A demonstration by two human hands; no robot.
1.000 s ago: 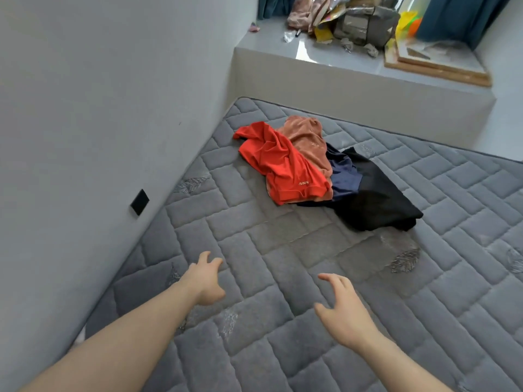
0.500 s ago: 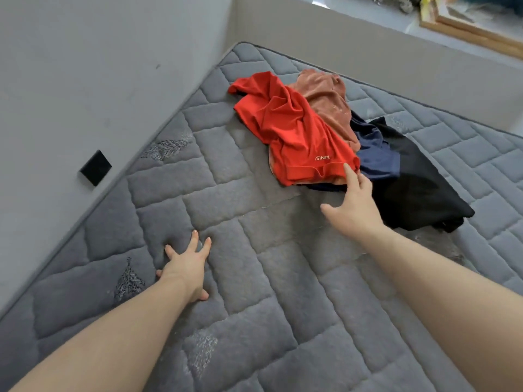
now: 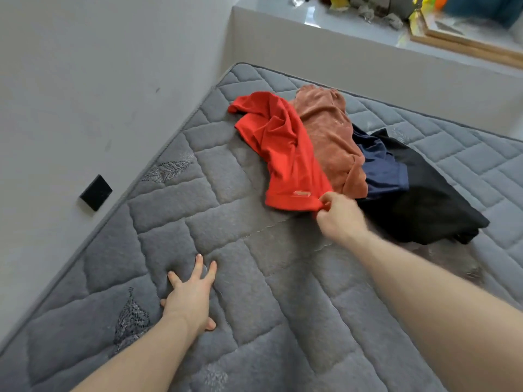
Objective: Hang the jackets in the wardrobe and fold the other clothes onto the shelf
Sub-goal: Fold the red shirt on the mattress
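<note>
1. We see the grey mattress [image 3: 232, 210] carrying a heap of clothes near its far corner.
2. The black garment [image 3: 430, 205] lies partly hidden under the navy one [image 3: 379, 168] and the rust one [image 3: 331, 137].
3. The red shirt [image 3: 283, 154] lies on top; our right hand [image 3: 339, 216] pinches its near hem.
4. Our left hand [image 3: 189, 298] presses flat on the mattress, fingers spread.

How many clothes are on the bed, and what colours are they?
Red: 1, the red garment, its hem pinched by the right hand
Pinkish-brown: 1, the pinkish-brown garment
Navy: 1, the navy garment
Black: 1, the black garment
Total: 4
</note>
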